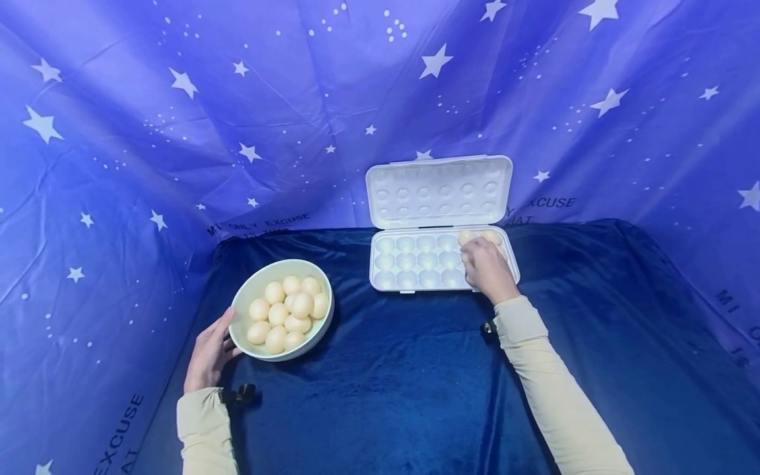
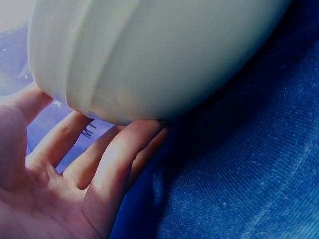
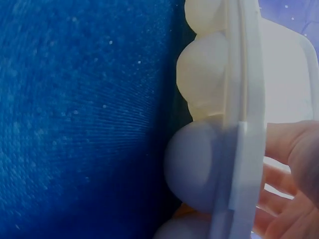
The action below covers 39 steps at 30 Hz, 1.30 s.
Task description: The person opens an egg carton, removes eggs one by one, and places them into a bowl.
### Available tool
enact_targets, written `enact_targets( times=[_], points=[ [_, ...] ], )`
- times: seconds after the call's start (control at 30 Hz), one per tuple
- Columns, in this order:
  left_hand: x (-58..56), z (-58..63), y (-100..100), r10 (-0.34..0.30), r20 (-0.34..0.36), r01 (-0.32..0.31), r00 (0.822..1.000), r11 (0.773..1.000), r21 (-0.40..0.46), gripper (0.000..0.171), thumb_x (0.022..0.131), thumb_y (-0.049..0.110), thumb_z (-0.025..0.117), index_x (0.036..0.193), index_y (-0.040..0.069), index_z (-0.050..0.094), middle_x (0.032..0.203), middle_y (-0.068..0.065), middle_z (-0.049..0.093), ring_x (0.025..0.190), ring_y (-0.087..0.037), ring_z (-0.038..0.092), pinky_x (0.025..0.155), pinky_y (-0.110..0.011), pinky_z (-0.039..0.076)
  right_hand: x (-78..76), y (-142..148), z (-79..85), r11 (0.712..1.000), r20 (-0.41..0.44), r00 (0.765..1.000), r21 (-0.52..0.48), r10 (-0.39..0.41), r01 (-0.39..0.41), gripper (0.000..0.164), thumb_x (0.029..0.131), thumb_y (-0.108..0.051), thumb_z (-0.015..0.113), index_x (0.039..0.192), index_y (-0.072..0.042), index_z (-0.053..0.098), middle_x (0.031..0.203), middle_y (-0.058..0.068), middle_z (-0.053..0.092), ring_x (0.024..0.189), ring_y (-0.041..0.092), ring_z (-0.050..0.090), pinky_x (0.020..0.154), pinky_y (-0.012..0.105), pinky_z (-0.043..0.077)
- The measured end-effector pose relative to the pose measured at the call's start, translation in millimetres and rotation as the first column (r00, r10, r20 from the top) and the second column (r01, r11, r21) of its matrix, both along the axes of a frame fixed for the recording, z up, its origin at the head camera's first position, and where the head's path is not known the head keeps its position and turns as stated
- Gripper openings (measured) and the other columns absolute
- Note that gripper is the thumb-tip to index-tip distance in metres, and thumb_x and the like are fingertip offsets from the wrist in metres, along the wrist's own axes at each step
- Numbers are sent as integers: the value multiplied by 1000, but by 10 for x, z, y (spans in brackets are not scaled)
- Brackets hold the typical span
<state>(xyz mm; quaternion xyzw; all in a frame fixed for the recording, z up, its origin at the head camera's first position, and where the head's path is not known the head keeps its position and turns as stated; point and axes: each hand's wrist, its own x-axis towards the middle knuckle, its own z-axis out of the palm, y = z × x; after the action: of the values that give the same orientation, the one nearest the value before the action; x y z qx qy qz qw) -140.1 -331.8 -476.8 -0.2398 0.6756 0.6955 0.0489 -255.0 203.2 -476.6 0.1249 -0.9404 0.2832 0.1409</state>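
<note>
A pale green bowl (image 1: 325, 330) heaped with several cream-coloured eggs (image 1: 277, 313) sits at the left of the table. My left hand (image 1: 208, 353) steadies it from the left, its spread fingers (image 2: 112, 159) touching the bowl's outer wall in the left wrist view. To the right, a white plastic egg tray (image 1: 410, 288) lies with its lid (image 1: 439, 191) raised behind it. My right hand (image 1: 488, 267) reaches over the right part of the tray and pinches an egg, mostly hidden by the fingers. Two eggs (image 1: 491, 237) show in the back row beyond this hand.
Dark blue cloth (image 1: 380, 396) covers the table, and a purple-blue curtain with white stars (image 1: 332, 99) surrounds it. Open cups (image 1: 406, 262) show over the left and middle of the tray. A small black device (image 1: 240, 394) is strapped at each wrist.
</note>
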Motion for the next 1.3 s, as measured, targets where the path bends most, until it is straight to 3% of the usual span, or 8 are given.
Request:
enact_targets(
  times=[0.47,0.57,0.73,0.83,1.03,1.3],
  points=[
    [-25,13,-27,-12,28,12,1000,1000,-13,68,97,53,57,150,14,42,93,23,66,87,-1,67,74,-23,57,-32,-10,-32,998,-16,999,-40,-52,51,24,89,3,59,111,7,68,113,26,62,104,44,60,91,56,46],
    [-25,17,-23,-18,24,18,1000,1000,-14,65,97,54,57,148,15,44,93,23,66,87,-1,67,74,-23,57,-41,2,-29,998,-19,998,-37,-55,54,27,87,4,60,113,8,66,111,27,63,103,44,60,91,56,46],
    [-13,9,-11,-3,14,3,1000,1000,0,40,97,52,58,128,26,58,90,21,68,84,-2,68,72,-23,58,-50,6,-23,996,-36,997,-55,-71,69,28,82,4,65,109,11,66,109,28,63,103,45,58,92,55,46],
    [-4,5,-6,-3,4,3,1000,1000,-3,34,97,52,58,122,29,60,90,21,68,84,-2,68,72,-23,58,-57,-16,6,995,-73,994,-67,-80,75,30,80,3,69,109,11,66,111,29,63,107,46,57,94,55,45],
    [2,1,-10,-6,-4,6,1000,1000,-6,39,97,52,58,127,27,59,89,21,68,84,-2,68,72,-24,58,-48,-129,140,991,-103,991,-110,-82,71,33,78,2,71,111,9,67,115,27,62,110,45,56,96,53,45],
    [-7,-10,-15,-6,8,6,1000,1000,-19,63,97,53,58,145,15,46,88,21,68,83,-1,68,72,-23,58,29,-371,303,983,-119,991,-180,-55,33,38,75,2,74,112,7,69,115,22,64,110,40,60,96,50,47]
  ],
)
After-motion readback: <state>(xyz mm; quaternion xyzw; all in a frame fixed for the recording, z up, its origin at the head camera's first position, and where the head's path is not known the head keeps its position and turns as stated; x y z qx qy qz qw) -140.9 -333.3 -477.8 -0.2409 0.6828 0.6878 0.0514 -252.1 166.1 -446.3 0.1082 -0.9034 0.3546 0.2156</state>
